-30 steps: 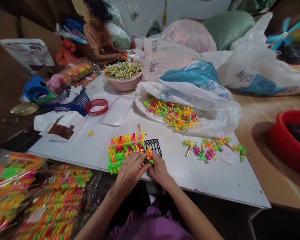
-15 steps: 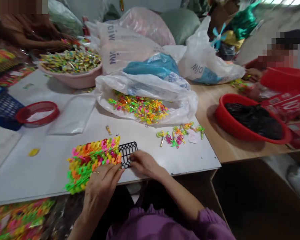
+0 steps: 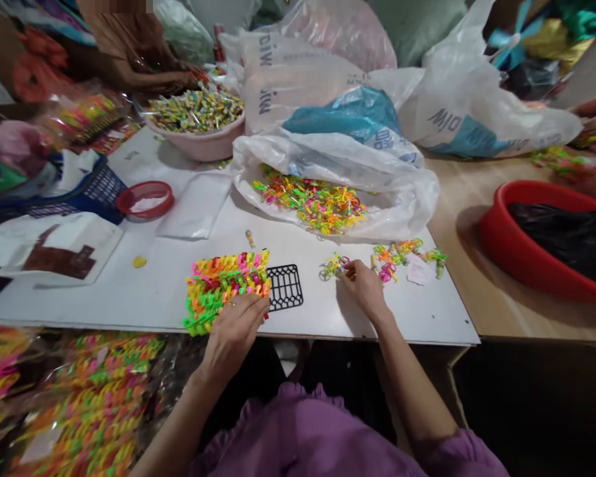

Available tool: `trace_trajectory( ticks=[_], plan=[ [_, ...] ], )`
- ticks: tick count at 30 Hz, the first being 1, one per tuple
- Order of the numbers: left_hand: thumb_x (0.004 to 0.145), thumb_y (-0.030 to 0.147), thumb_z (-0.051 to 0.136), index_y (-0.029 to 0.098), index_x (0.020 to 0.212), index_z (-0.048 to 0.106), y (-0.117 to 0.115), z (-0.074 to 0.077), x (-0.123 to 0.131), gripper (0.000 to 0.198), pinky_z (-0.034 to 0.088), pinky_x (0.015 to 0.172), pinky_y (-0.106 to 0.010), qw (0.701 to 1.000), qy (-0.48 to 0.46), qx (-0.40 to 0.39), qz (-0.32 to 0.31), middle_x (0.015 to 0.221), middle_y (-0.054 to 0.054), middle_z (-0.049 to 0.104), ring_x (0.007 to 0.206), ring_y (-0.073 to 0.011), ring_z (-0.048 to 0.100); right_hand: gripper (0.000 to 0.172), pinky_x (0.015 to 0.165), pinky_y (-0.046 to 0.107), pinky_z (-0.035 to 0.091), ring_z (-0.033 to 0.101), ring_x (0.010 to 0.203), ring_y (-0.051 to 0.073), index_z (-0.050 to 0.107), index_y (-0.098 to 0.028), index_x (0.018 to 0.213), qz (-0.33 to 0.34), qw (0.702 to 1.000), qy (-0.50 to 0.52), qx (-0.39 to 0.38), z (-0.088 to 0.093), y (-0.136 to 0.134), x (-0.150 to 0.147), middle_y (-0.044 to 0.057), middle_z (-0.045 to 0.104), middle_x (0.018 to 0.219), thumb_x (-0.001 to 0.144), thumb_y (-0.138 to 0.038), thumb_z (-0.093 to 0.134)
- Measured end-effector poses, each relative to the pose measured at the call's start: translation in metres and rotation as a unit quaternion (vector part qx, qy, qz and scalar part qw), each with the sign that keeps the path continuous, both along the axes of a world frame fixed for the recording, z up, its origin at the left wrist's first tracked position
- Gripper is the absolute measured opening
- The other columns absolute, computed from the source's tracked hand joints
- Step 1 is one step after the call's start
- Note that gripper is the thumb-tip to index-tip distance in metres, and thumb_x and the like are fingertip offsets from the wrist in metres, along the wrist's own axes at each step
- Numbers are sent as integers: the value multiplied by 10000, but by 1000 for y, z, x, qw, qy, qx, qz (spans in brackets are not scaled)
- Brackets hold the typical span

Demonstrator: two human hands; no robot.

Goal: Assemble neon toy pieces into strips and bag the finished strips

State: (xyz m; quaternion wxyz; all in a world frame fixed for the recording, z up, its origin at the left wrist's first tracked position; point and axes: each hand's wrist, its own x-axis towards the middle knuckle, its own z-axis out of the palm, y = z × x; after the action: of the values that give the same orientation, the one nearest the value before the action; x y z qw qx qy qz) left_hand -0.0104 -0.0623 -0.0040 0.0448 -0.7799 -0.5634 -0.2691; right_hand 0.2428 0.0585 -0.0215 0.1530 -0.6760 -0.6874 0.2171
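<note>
A black plastic grid rack (image 3: 287, 286) lies near the table's front edge, with rows of bright plastic toys (image 3: 218, 275) covering its left part. My left hand (image 3: 238, 324) is closed over the front edge of these rows, its fingertips near the bare part of the rack. Farther right, my right hand (image 3: 365, 288) pinches a small green and yellow plastic toy (image 3: 332, 265) at the tabletop. Beside that hand, several loose toys (image 3: 402, 248) lie around a small paper slip (image 3: 420, 270). One small tube-like piece (image 3: 249, 238) lies behind the rack.
An open white bag (image 3: 407, 199) spills more toys behind the rack. A pink basin (image 3: 206, 142) full of small pieces, a red sieve (image 3: 145, 211) and a blue basket (image 3: 104, 192) stand left. A red basin (image 3: 496, 232) stands right. Other people's hands work at the back corners.
My right hand has left the rack and moved right to the loose toys, where it pinches one. My left hand remains at the filled rows. The camera view has shifted.
</note>
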Motion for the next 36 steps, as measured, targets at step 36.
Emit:
trace_trajectory(
  ticks=[36],
  plan=[
    [867, 186, 429, 168, 926, 604, 80, 21, -9, 186, 434, 863, -309, 991, -35, -124, 37, 955, -57, 595, 933, -174, 543, 142, 596, 212, 406, 535, 627, 124, 603, -171, 816, 117, 927, 354, -49, -29, 8, -127, -5, 608, 685, 761, -261, 508]
  ],
)
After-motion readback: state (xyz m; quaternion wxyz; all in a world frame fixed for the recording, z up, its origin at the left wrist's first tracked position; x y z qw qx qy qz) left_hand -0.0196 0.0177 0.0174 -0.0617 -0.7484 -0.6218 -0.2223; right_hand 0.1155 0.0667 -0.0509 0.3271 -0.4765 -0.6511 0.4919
